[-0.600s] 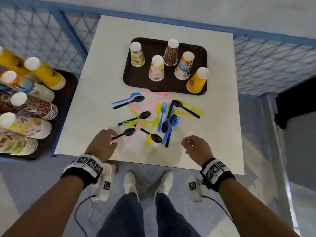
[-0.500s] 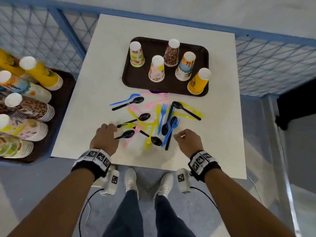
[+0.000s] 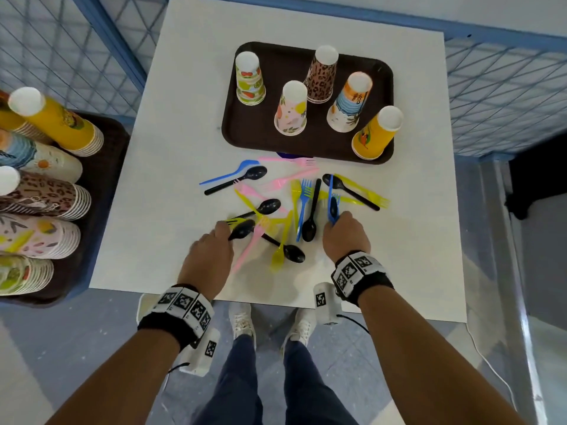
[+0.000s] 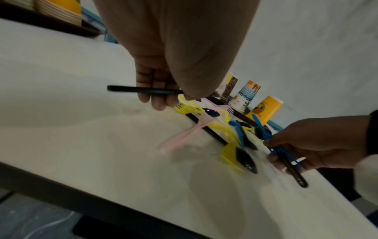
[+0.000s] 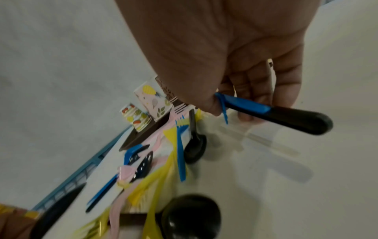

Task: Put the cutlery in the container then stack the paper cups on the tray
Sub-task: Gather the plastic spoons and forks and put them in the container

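Plastic cutlery point(image 3: 294, 204) in black, blue, yellow and pink lies in a loose pile on the white table point(image 3: 171, 185). My left hand point(image 3: 225, 233) grips a black spoon point(image 4: 131, 89) by its handle at the pile's left side, its bowl point(image 3: 244, 229) pointing into the pile. My right hand point(image 3: 336, 220) holds a blue fork point(image 5: 243, 103) together with a black spoon point(image 5: 296, 119) at the pile's right side. Beyond the pile, a dark brown tray point(image 3: 245, 139) carries several upside-down paper cups, among them a yellow one point(image 3: 376, 133).
A second dark tray point(image 3: 101, 210) left of the table holds several stacks of paper cups point(image 3: 46, 194) lying on their sides. Blue mesh fencing point(image 3: 506, 87) runs behind and beside the table. A small dark blue thing point(image 3: 288, 154) peeks from under the tray's near edge.
Both hands have moved forward into the pile. The right hand has taken hold of the blue fork and a black spoon; the left hand has closed round its black spoon.
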